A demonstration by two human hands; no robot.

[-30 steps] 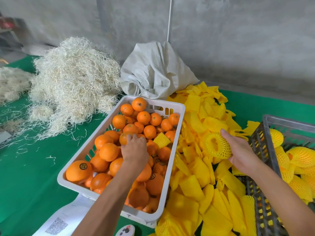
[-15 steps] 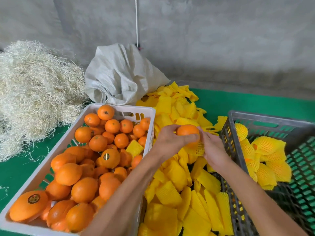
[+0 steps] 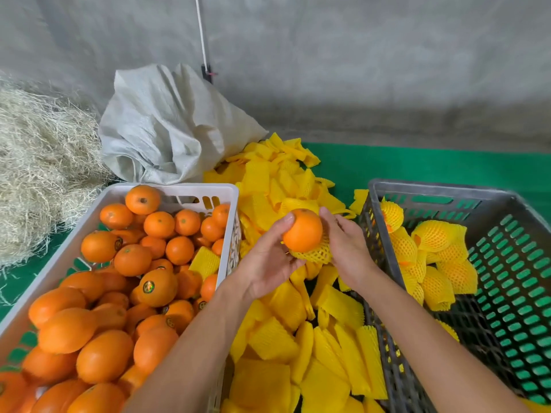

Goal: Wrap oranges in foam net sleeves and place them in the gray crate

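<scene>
From the head camera, compared with half a second ago, you are holding the orange [image 3: 302, 234] closer to you and a little lower, and more of its bare top is showing above the foam net sleeve [image 3: 313, 253]. A second ago your left hand was down in the white crate and your right hand was lifting the sleeve off the pile alone; now both are meeting around the fruit.

Your left hand [image 3: 268, 260] is gripping the orange, thumb lying up its left side and fingers curling under it. Your right hand [image 3: 347, 248] is closing on the sleeve from the right, fingers reaching up past the orange's far side. The two hands are sitting close together with the fruit between them.

The orange is nearly round, so no long axis is telling; its smooth, bright top is facing up toward you. The sleeve is opening upward, cupping only the lower part of the fruit, its yellow mesh stretching there.

The pair is hovering above the pile of loose yellow sleeves [image 3: 298, 338], which is lying under both wrists. The white crate [image 3: 185, 189] of unwrapped oranges [image 3: 131, 257] is sitting just left of your left hand. The gray crate [image 3: 447, 192], holding wrapped oranges [image 3: 432, 236], is standing just right of your right hand.
</scene>
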